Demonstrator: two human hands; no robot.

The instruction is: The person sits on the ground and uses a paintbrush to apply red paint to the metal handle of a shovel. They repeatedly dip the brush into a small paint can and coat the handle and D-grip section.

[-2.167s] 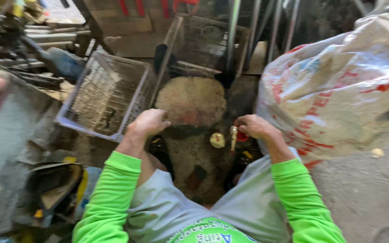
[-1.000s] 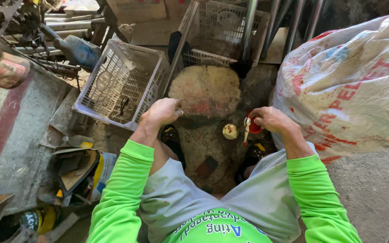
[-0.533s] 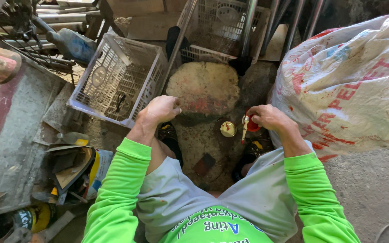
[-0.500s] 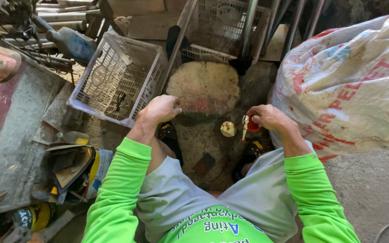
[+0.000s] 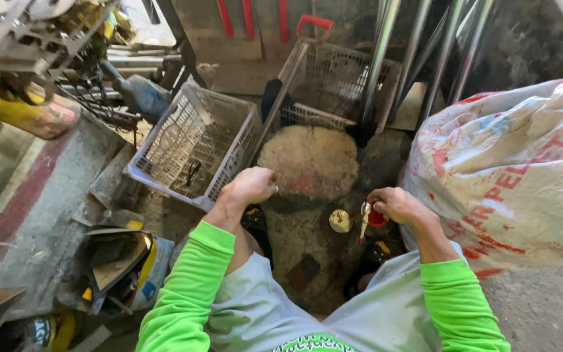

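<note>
I look down at my own arms in bright green sleeves. My left hand (image 5: pixel 250 186) is closed in a fist and rests at the near left edge of a flat, round stone block (image 5: pixel 307 160). My right hand (image 5: pixel 395 205) grips a small red object with a pale metal piece hanging beside it (image 5: pixel 371 218), low at the block's right side. A small round brass-coloured disc (image 5: pixel 340 221) lies just left of that hand on the lower stone. Whether the left fist holds anything is hidden.
A white plastic basket (image 5: pixel 193 146) tilts at the left of the block, a second basket (image 5: pixel 337 81) stands behind. A big printed white sack (image 5: pixel 509 176) fills the right. Scrap metal, a grey slab (image 5: pixel 30 208) and metal poles (image 5: pixel 386 58) crowd the left and back.
The view has shifted slightly; both hands stay in nearly the same places at the block, the right hand still on the red object.
</note>
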